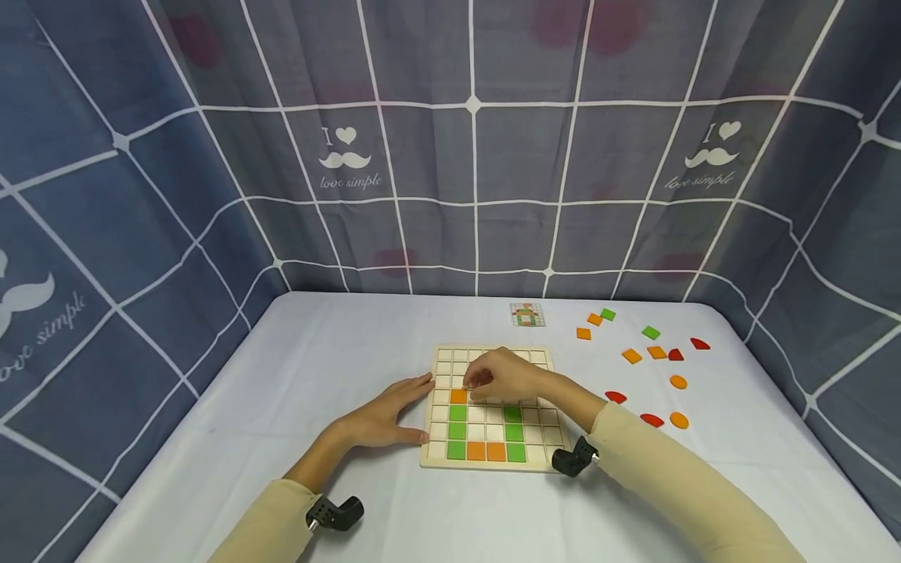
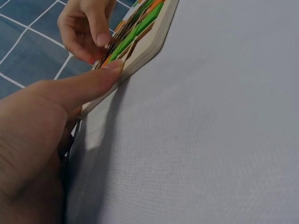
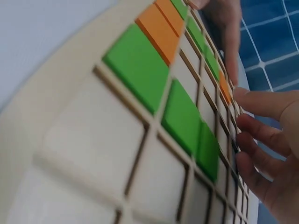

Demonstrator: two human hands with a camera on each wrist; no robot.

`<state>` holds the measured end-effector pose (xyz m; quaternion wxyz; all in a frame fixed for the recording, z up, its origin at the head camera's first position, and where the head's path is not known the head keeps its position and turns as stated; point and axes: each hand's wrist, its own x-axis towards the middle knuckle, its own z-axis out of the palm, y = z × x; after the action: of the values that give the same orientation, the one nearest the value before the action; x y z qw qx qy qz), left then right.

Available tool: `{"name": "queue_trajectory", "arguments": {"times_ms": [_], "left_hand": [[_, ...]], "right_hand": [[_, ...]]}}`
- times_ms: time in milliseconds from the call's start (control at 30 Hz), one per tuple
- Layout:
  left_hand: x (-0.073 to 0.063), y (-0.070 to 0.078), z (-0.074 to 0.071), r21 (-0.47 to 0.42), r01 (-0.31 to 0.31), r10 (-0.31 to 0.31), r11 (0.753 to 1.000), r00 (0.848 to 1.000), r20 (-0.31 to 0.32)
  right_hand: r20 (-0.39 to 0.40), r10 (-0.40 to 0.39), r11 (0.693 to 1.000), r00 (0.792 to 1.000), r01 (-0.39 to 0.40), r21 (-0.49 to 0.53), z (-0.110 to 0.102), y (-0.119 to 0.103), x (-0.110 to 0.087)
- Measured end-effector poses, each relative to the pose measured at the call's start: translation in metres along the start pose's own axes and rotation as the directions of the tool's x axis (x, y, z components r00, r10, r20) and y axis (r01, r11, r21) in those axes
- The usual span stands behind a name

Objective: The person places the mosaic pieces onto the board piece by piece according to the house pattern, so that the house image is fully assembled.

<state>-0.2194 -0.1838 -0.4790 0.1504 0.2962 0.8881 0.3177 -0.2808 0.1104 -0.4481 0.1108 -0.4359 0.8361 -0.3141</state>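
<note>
A square wooden grid board [image 1: 436, 451] lies on the table. Green squares [image 1: 457, 430] and orange squares [image 1: 476, 451] fill some of its cells. My left hand [image 1: 380, 413] rests at the board's left side, fingers stretched along it and the thumb on its edge near the front corner. Over the upper middle of the board is my right hand [image 1: 505, 377], its fingers bent down close to the cells beside a single orange square [image 1: 459, 396]. In the left wrist view a fingertip of the right hand [image 2: 86, 28] looks reddish; whether it pinches a piece cannot be made out.
Loose pieces lie to the right: orange squares [image 1: 631, 356], green squares [image 1: 651, 333], orange discs [image 1: 679, 382] and red curved pieces [image 1: 651, 420]. A small pattern card [image 1: 527, 314] sits behind the board. A grid-patterned curtain [image 1: 436, 156] hangs around the white table [image 1: 317, 352].
</note>
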Motion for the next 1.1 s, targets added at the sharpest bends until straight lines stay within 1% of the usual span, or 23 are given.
{"name": "queue_trajectory", "arguments": {"times_ms": [100,300,433,567,667,833,1000,1100], "left_hand": [[0.001,0.000,0.000,0.010,0.002,-0.002,1.000,1.000,0.001],[0.001,0.001,0.000,0.021,0.003,-0.004,1.000,1.000,0.011],[0.000,0.002,0.000,0.013,0.001,-0.001,1.000,1.000,0.017],[-0.001,0.002,-0.001,0.006,-0.002,0.002,1.000,1.000,0.007],[0.000,0.002,-0.001,-0.003,-0.002,0.002,1.000,1.000,-0.001],[0.001,0.001,-0.002,-0.018,-0.001,0.001,1.000,1.000,-0.002],[0.000,0.001,-0.002,-0.022,-0.002,0.002,1.000,1.000,-0.009],[-0.001,0.001,-0.002,-0.022,-0.005,0.005,1.000,1.000,-0.007]], "right_hand": [[-0.007,0.023,1.000,1.000,-0.023,-0.005,-0.014,0.003,-0.011],[-0.038,0.086,0.996,0.996,-0.087,-0.029,-0.040,0.019,-0.038],[-0.050,0.153,0.988,0.987,-0.153,-0.014,-0.056,0.025,-0.059],[-0.067,0.202,0.979,0.977,-0.204,-0.026,-0.075,0.036,-0.077],[-0.098,0.233,0.970,0.967,-0.238,-0.039,-0.090,0.045,-0.090],[-0.169,0.310,0.947,0.936,-0.319,-0.029,-0.113,0.061,-0.111],[-0.222,0.407,0.906,0.886,-0.423,-0.025,-0.132,0.078,-0.132],[-0.236,0.458,0.879,0.857,-0.476,-0.022,-0.139,0.089,-0.146]]}}
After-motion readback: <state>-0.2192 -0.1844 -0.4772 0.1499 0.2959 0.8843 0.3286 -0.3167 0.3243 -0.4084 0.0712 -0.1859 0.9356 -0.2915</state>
